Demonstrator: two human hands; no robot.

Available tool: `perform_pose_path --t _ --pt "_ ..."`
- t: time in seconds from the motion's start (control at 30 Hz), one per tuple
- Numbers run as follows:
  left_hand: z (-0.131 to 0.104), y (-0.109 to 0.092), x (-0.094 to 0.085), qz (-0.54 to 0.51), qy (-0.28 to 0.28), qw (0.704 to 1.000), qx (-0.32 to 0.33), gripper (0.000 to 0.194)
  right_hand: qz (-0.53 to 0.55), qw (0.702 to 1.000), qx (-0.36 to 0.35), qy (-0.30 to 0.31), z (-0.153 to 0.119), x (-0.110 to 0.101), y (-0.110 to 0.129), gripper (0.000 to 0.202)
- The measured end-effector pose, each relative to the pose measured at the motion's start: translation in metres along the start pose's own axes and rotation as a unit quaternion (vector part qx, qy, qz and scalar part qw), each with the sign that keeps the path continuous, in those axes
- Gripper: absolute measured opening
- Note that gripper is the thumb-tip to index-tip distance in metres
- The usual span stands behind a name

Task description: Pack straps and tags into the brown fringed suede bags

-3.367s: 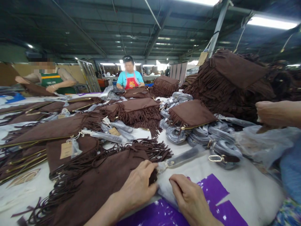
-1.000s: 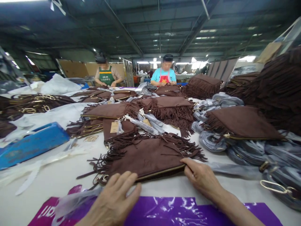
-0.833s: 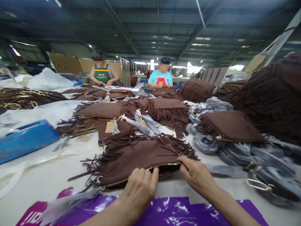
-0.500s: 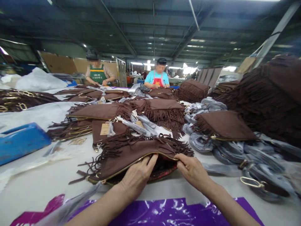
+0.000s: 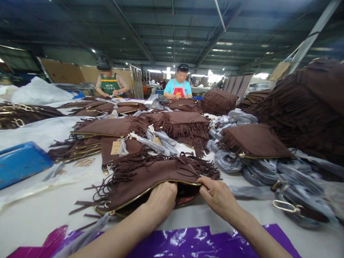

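Note:
A brown fringed bag point(image 5: 150, 175) lies in front of me with its gold zipper open and a dark patterned lining showing. My left hand point(image 5: 162, 197) reaches into the opening, its fingers curled; their tips and anything in them are hidden by the bag. At the zipper's right end, my right hand point(image 5: 215, 190) pinches the bag's edge between thumb and fingers. A thin pale sliver point(image 5: 194, 170), too fine to identify, slants up from beside those fingertips. Beyond the bag lies another brown bag with a tan paper tag point(image 5: 116, 148).
Purple plastic sheeting point(image 5: 172, 240) covers the table's near edge. To the left sits a blue tape dispenser-like object point(image 5: 25, 163). Plastic-wrapped straps point(image 5: 258, 173) lie right, near a tall fringed brown pile point(image 5: 306, 111). Two people in aprons work across the table.
My left hand has gone deeper into the bag, and its fingers have curled. My right hand keeps its pinch on the edge. The view has shifted slightly.

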State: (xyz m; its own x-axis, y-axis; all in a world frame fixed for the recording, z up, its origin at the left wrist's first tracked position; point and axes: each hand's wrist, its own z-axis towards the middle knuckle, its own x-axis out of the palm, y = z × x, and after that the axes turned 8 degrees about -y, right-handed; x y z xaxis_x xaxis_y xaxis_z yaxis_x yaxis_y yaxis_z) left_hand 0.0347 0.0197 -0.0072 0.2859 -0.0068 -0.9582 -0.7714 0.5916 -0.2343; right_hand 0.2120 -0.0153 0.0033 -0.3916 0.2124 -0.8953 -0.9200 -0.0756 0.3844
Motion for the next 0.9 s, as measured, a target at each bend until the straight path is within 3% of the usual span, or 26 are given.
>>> perform_pose_path --t 0.1,0.17,0.27,0.33,0.47,0.6,0.73,0.9 --pt "0.007 0.016 -0.005 -0.126 0.002 0.992 0.006 0.055 0.051 0.998 0.021 0.019 0.001 -0.003 -0.001 0.024" --pt "0.010 0.023 -0.006 -0.209 0.021 0.978 -0.007 0.051 0.123 0.992 0.031 0.020 -0.004 -0.009 0.000 0.019" --pt "0.014 0.025 -0.003 -0.236 0.028 0.971 -0.038 0.043 0.258 0.966 0.013 0.004 -0.017 -0.021 0.008 0.018" --pt "0.015 0.024 -0.001 -0.238 0.023 0.970 -0.047 0.039 0.279 0.960 -0.025 0.003 -0.027 -0.026 0.016 0.012" --pt "0.015 0.021 0.003 -0.254 0.030 0.966 -0.042 0.037 0.173 0.978 -0.113 0.038 -0.041 -0.016 0.022 0.019" --pt "0.013 0.023 0.012 -0.319 0.039 0.947 -0.015 0.038 -0.017 0.988 -0.151 0.008 -0.042 0.011 0.014 0.025" --pt "0.011 0.028 0.024 -0.357 0.022 0.933 -0.047 0.030 -0.181 0.973 -0.146 -0.008 -0.037 0.024 0.012 0.023" --pt "0.009 0.030 0.029 -0.379 0.013 0.924 -0.056 0.030 -0.223 0.968 -0.118 0.008 -0.033 0.025 0.018 0.022"
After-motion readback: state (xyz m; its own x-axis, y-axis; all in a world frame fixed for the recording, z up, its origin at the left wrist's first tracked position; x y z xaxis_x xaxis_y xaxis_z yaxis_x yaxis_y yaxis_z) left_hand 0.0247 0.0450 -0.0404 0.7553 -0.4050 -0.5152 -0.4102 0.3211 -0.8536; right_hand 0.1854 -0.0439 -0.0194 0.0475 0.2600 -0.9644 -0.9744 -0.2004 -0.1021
